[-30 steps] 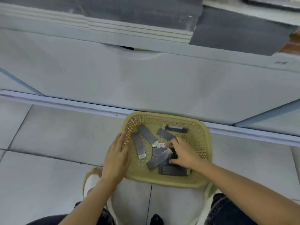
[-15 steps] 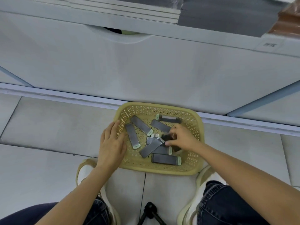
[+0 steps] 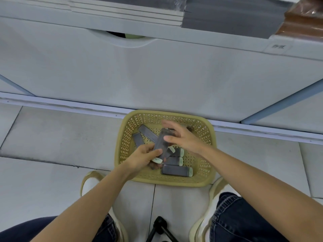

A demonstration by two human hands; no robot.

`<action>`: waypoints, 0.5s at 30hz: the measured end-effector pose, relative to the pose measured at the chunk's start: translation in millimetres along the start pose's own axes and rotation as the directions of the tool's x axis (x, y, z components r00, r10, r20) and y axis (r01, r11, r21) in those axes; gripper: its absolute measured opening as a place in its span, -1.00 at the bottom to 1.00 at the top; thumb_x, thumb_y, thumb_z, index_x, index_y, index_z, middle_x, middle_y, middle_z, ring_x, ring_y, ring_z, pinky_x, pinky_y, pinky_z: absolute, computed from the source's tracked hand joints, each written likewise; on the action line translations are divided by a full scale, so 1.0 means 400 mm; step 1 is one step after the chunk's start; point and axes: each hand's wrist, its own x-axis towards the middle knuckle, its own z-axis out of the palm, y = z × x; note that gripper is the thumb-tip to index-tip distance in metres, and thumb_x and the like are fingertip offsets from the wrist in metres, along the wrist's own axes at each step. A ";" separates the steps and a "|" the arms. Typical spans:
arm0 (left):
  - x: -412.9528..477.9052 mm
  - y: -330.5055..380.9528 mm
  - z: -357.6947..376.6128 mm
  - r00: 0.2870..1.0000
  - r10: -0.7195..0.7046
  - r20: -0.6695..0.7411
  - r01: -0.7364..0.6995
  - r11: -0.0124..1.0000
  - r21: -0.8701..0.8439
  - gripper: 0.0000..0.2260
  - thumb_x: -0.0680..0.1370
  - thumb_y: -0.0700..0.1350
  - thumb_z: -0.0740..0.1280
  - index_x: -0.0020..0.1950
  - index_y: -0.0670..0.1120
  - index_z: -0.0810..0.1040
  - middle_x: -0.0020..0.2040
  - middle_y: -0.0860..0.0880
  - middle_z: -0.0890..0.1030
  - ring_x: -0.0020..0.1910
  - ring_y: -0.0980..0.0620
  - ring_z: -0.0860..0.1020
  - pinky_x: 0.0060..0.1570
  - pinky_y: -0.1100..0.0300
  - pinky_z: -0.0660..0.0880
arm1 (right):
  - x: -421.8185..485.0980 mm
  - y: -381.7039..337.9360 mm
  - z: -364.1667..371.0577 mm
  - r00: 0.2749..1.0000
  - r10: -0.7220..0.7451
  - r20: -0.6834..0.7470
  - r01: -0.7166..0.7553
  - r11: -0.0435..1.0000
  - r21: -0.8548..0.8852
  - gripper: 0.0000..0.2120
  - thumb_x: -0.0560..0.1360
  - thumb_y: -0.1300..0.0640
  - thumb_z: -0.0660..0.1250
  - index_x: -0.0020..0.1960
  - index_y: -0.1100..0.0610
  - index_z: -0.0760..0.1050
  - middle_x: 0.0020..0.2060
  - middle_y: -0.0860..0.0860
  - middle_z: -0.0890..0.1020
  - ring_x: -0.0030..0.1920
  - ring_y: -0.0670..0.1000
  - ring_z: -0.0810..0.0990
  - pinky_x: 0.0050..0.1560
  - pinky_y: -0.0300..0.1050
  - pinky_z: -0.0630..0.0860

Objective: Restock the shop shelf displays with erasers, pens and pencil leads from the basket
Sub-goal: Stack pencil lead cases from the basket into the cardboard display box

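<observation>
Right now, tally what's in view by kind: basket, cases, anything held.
Yellow basket: 1
Loose grey cases in it: at least 6; more may be hidden
Grey case gripped by left hand: 1
Total: at least 8

The person is wearing dark blue denim jeans point(image 3: 244, 217), the fabric creasing over both knees. They are wearing cream shoes point(image 3: 90, 185) with tan edging around the soles and collars. Both forearms point(image 3: 97, 199) are showing bare.
</observation>
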 end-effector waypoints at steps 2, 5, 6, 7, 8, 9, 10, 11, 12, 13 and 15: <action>-0.001 0.008 -0.017 0.997 -0.064 0.054 0.067 0.995 -0.069 -0.72 0.61 -0.16 0.28 0.23 -0.33 0.48 -0.19 -0.15 0.63 -0.29 -0.02 0.53 -0.21 0.15 0.54 | -0.006 0.002 -0.005 0.991 -0.006 0.131 0.027 0.987 -0.158 -0.63 0.57 0.03 0.32 0.36 -0.14 0.44 0.35 -0.23 0.41 0.37 -0.27 0.33 0.40 -0.11 0.33; 0.007 0.026 -0.037 0.988 -0.116 0.101 0.138 0.959 -0.249 -0.84 0.62 -0.17 0.25 0.13 -0.21 0.51 -0.30 -0.09 0.57 -0.39 0.03 0.50 -0.36 0.23 0.51 | -0.013 0.004 -0.002 0.967 0.030 0.252 0.029 0.973 -0.228 -0.61 0.52 -0.10 0.36 0.34 -0.18 0.46 0.32 -0.18 0.44 0.35 -0.22 0.36 0.35 -0.15 0.32; 0.009 0.030 -0.043 0.985 -0.140 0.101 0.165 0.940 -0.299 -0.84 0.62 -0.15 0.23 0.12 -0.20 0.51 -0.34 -0.06 0.55 -0.43 0.04 0.49 -0.38 0.23 0.50 | -0.016 0.005 0.000 0.969 0.022 0.248 0.046 0.964 -0.262 -0.57 0.49 -0.12 0.39 0.35 -0.17 0.45 0.27 -0.19 0.48 0.29 -0.22 0.41 0.29 -0.18 0.35; 0.011 0.032 -0.047 0.980 -0.168 0.107 0.194 0.923 -0.331 -0.83 0.62 -0.13 0.20 0.10 -0.18 0.52 -0.37 -0.05 0.54 -0.45 0.04 0.48 -0.38 0.22 0.49 | -0.017 0.007 0.004 0.974 -0.004 0.226 0.073 0.951 -0.299 -0.56 0.48 -0.09 0.41 0.34 -0.13 0.48 0.18 -0.20 0.53 0.20 -0.22 0.46 0.19 -0.21 0.38; 0.011 0.032 -0.050 0.975 -0.189 0.117 0.219 0.912 -0.346 -0.79 0.62 -0.11 0.17 0.08 -0.18 0.53 -0.38 -0.05 0.53 -0.46 0.03 0.48 -0.38 0.21 0.49 | -0.016 0.013 0.007 0.979 -0.037 0.201 0.099 0.945 -0.312 -0.61 0.49 -0.04 0.41 0.31 -0.06 0.52 0.08 -0.20 0.58 0.08 -0.21 0.51 0.07 -0.25 0.39; 0.011 0.030 -0.052 0.972 -0.196 0.130 0.230 0.904 -0.360 -0.73 0.63 -0.06 0.12 0.05 -0.19 0.53 -0.39 -0.07 0.53 -0.46 0.02 0.48 -0.38 0.20 0.49 | -0.016 0.018 0.010 0.982 -0.064 0.180 0.117 0.947 -0.299 -0.69 0.52 0.00 0.39 0.25 0.01 0.57 -0.03 -0.17 0.62 -0.06 -0.16 0.54 -0.05 -0.24 0.40; 0.013 0.028 -0.053 0.973 -0.186 0.138 0.226 0.892 -0.392 -0.64 0.64 0.03 0.06 0.02 -0.19 0.53 -0.39 -0.09 0.53 -0.46 0.00 0.47 -0.37 0.18 0.48 | -0.017 0.022 0.013 0.984 -0.074 0.161 0.115 0.957 -0.268 -0.76 0.55 0.03 0.35 0.19 0.05 0.60 -0.14 -0.12 0.63 -0.20 -0.09 0.53 -0.17 -0.20 0.39; 0.017 0.025 -0.054 0.978 -0.164 0.127 0.204 0.877 -0.436 -0.54 0.65 0.14 0.00 0.01 -0.18 0.53 -0.39 -0.11 0.51 -0.46 -0.02 0.46 -0.37 0.17 0.46 | -0.018 0.024 0.014 0.987 -0.071 0.142 0.102 0.969 -0.223 -0.83 0.57 0.05 0.33 0.11 0.06 0.61 -0.23 -0.07 0.61 -0.31 -0.05 0.49 -0.26 -0.16 0.36; 0.021 0.021 -0.055 0.986 -0.134 0.094 0.163 0.871 -0.464 -0.47 0.62 0.25 -0.01 0.01 -0.15 0.53 -0.39 -0.10 0.49 -0.46 -0.02 0.44 -0.37 0.16 0.43 | -0.019 0.025 0.014 0.990 -0.063 0.126 0.085 0.981 -0.175 -0.88 0.59 0.06 0.31 0.05 0.04 0.60 -0.27 -0.05 0.59 -0.37 -0.06 0.44 -0.33 -0.15 0.34; 0.025 0.017 -0.054 0.994 -0.100 0.036 0.106 0.890 -0.443 -0.44 0.58 0.34 0.03 0.02 -0.12 0.54 -0.39 -0.08 0.48 -0.45 -0.01 0.42 -0.35 0.16 0.41 | -0.021 0.024 0.013 0.992 -0.050 0.114 0.064 0.991 -0.122 -0.91 0.60 0.06 0.29 0.00 0.01 0.57 -0.27 -0.04 0.60 -0.41 -0.08 0.42 -0.38 -0.18 0.32; 0.028 0.001 -0.043 0.995 -0.012 -0.095 -0.014 0.965 -0.261 -0.49 0.47 0.37 0.25 0.08 -0.04 0.58 -0.32 -0.02 0.50 -0.36 0.05 0.44 -0.28 0.17 0.40 | -0.026 0.021 0.018 0.995 0.003 0.104 -0.002 1.000 -0.012 -0.90 0.62 0.06 0.25 0.00 0.00 0.53 -0.21 0.01 0.66 -0.44 -0.13 0.40 -0.42 -0.27 0.32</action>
